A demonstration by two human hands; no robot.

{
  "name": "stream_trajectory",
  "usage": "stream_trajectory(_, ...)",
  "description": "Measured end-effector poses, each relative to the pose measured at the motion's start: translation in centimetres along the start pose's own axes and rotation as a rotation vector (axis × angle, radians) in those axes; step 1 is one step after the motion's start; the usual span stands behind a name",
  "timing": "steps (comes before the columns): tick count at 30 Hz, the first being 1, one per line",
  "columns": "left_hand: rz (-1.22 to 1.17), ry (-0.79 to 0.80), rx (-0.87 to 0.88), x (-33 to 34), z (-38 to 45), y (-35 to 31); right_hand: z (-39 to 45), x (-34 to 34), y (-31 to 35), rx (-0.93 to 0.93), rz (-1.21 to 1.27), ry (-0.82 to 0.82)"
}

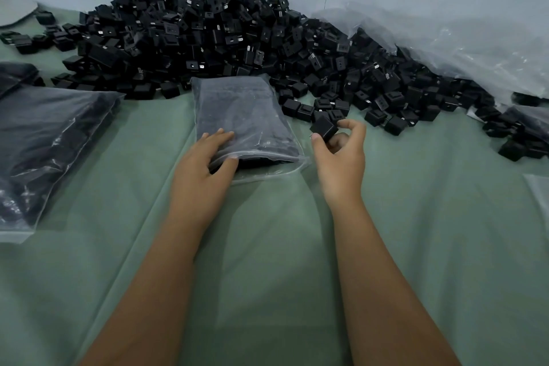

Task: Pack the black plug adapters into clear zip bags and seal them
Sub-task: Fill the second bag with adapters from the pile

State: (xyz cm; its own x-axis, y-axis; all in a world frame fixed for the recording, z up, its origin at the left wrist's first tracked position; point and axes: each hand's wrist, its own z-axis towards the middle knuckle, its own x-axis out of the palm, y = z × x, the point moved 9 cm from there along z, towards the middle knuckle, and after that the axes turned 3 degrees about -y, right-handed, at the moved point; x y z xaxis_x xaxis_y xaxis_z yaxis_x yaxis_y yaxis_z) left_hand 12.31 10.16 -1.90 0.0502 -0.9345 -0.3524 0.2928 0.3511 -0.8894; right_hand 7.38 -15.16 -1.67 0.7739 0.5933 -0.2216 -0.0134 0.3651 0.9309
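**packer_01:** Head cam, only view I've got. My left hand is on the near end of the clear zip bag, fingers laid flat on top and the thumb hooked under the mouth edge, so it's pinching the opening. My right hand is just right of the bag mouth, fingers curled round one black adapter, pinched between thumb and fingertips, lifted a bit off the green cloth covering the tabletop.

**binwatcher:** How much room have you got?

**packer_01:** Plenty near me: the cloth from the bag mouth back to my forearms is open. The far side is tight: the big heap of adapters runs right up to the bag's far end and spills round its right edge, close to my right hand. A filled bag lies well to the left, its near corner close to the frame edge.

**binwatcher:** Anything you can't make out?

**packer_01:** The bag contents are just a dark mass through the plastic, can't count them. The crumpled plastic sheet at the right covers part of the heap. Another bag at far right is cut off by the frame, and so is a grey thing at top left, can't tell what it is.
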Motion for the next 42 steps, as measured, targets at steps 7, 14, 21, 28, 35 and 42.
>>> stream_trajectory(7,-0.160,-0.005,-0.008,-0.3,-0.1,-0.4,-3.4,-0.7,2.7,-0.118,0.015,-0.173)
stream_trajectory(14,-0.251,-0.115,-0.106,-1.2,0.2,0.3,-8.8,3.5,6.7,-0.391,-0.054,0.149)
stream_trajectory(21,-0.293,-0.167,-0.104,-1.4,0.3,0.4,-9.3,6.1,7.1,-0.550,-0.310,0.268)
stream_trajectory(28,-0.240,-0.136,-0.120,-1.3,0.2,0.7,-9.2,5.9,6.7,-0.517,-0.254,0.282)
stream_trajectory(35,-0.121,-0.111,-0.089,-1.2,0.5,0.5,-9.1,5.4,5.8,-0.406,-0.244,0.330)
stream_trajectory(42,-0.158,-0.122,-0.115,-1.3,0.6,0.9,-10.6,8.2,4.7,-0.425,-0.344,0.773)
